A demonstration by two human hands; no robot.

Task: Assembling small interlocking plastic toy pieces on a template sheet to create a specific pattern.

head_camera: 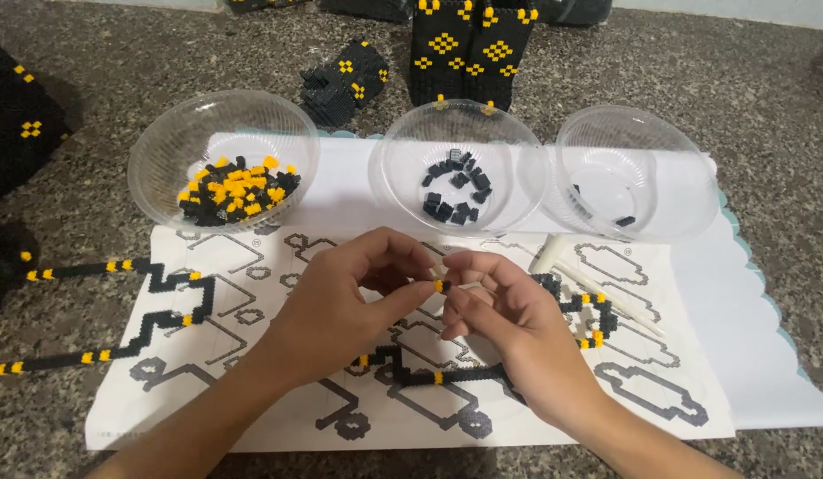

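A: What do the two hands hold?

B: The left hand (354,297) and the right hand (500,306) meet above the printed diagram sheet (252,355). Both are pinched narrow, fingertips closed on a small yellow brick (439,285) and the black piece it sits against. The grip is at the very tips, probably because the brick is so tiny.

A: Where does that brick lie relative to the hands?

B: Right between them, at the point where thumb and forefinger of each side come together, held just above the sheet.

A: And beneath them?

B: A black strip with yellow dots (447,372) lies on the sheet under the right wrist, following the drawn outline, so the sheet seems to serve as a pattern.

A: The bowls?

B: Three clear bowls stand in a row behind the hands on the surface (695,80), within reach: the left bowl (221,160) with mixed black and yellow bricks, the middle bowl (460,164) with black ones, the right bowl (638,173) nearly bare. A white tool (598,288) lies just beside the right hand.
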